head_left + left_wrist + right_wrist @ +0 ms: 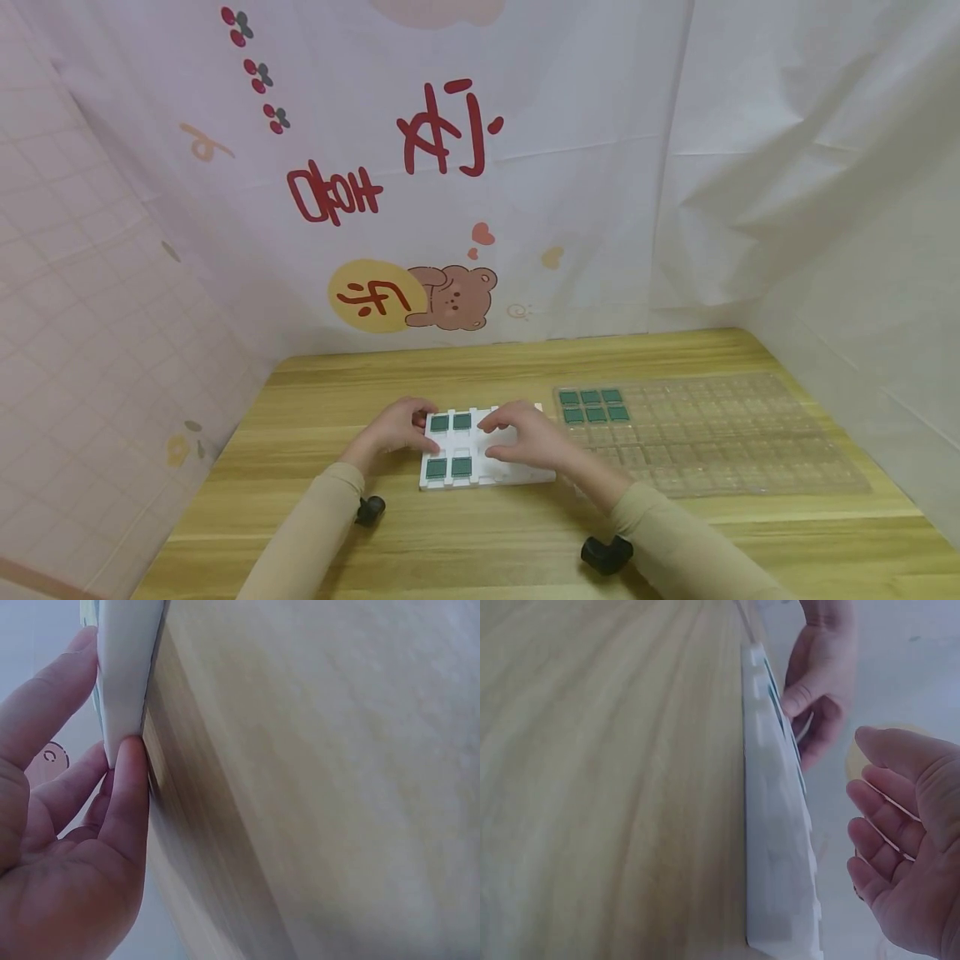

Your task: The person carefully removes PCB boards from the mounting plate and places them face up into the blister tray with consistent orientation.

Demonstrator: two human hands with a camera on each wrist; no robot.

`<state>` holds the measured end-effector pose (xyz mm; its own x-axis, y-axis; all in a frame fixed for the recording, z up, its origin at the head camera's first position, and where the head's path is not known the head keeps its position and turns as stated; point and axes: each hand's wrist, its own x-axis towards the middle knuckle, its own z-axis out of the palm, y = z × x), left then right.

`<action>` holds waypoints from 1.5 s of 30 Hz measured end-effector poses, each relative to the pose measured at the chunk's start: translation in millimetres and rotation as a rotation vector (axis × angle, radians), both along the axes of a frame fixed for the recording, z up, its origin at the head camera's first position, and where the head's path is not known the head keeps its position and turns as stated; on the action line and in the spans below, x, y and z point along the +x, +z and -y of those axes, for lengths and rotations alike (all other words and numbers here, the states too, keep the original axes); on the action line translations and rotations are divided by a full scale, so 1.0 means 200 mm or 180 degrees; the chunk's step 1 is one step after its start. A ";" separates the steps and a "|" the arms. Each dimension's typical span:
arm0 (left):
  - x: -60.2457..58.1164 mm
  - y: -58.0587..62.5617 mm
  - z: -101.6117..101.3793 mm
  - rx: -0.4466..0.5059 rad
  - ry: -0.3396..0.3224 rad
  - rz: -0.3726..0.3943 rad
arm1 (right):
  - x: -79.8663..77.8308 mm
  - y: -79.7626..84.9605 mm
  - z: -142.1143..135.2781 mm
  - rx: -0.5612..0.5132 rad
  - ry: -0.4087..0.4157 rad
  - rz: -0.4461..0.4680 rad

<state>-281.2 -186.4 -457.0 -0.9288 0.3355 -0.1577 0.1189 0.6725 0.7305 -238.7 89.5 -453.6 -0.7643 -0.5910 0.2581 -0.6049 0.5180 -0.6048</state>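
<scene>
A white slotted tray (487, 481) lies on the table, with several small green square circuit boards (461, 467) seated in pockets at its left end. My left hand (396, 427) holds the tray's left end. In the left wrist view, the thumb is on its upper edge and the fingertips (129, 754) are against its side, low by the tabletop. Over the tray's right half hovers my right hand (531, 437), its fingers loosely bent and apart. The right wrist view shows nothing between that hand's thumb and fingers (877, 817).
To the right lies a clear plastic blister tray (712, 433) with many pockets; several more green boards (592, 405) fill its far left corner. The wooden table (465, 550) meets a white printed curtain (570, 208) behind and at the sides. Black wrist-worn devices (606, 554) sit under both forearms.
</scene>
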 end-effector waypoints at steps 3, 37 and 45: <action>0.00 0.00 0.00 0.0008 0.0004 0.0011 | 0.00 -0.02 0.03 -0.0044 0.0082 -0.0045; 0.00 0.01 0.00 0.0099 -0.0037 0.0044 | 0.01 -0.07 0.25 0.0813 -0.0015 -0.0509; 0.00 0.01 0.00 0.0188 -0.0054 0.0080 | 0.02 -0.07 0.26 0.0991 -0.0040 -0.0656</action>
